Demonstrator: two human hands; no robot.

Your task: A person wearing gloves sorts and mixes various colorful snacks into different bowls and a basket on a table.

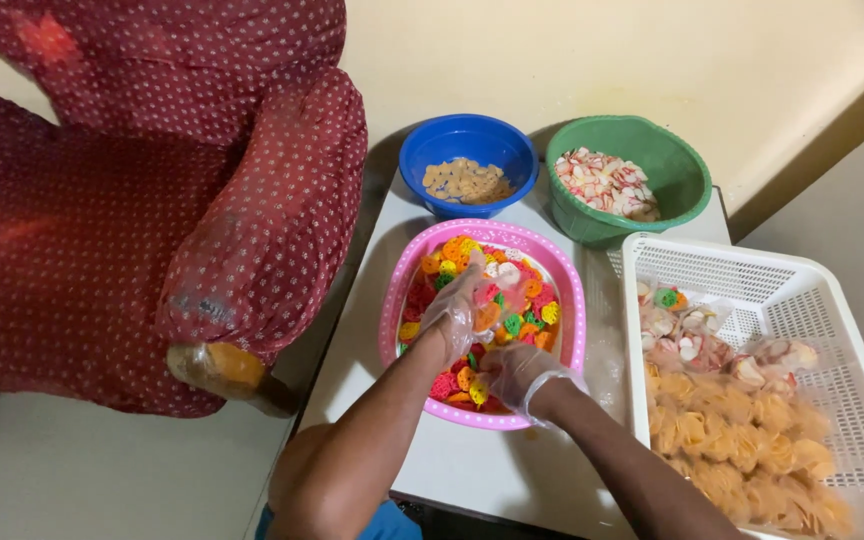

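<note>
Both hands work inside the pink tray, each covered by a thin clear plastic glove, presumably to keep bare fingers off the food. Left hand reaches deeper, fingers curled loosely over the coloured wheel-shaped crackers and seeming to pinch a clear plastic bag that rises from the heap; whether it fully grips the bag I cannot tell. Right hand sits at the near rim, fingers bent and half closed over a few crackers, likely gathering them.

Largest around them is the armchair, deep red with small pale dots, standing just beside the white table on the left. Next comes the white slotted basket at the right, touching the table's edge and holding clear packets of pale orange curled snacks with pink-and-white pieces above them. Behind the tray, against the wall, a green bowl holds pink-and-white chips and a smaller blue bowl holds tan pieces, both near enough for either hand to reach without shifting.
</note>
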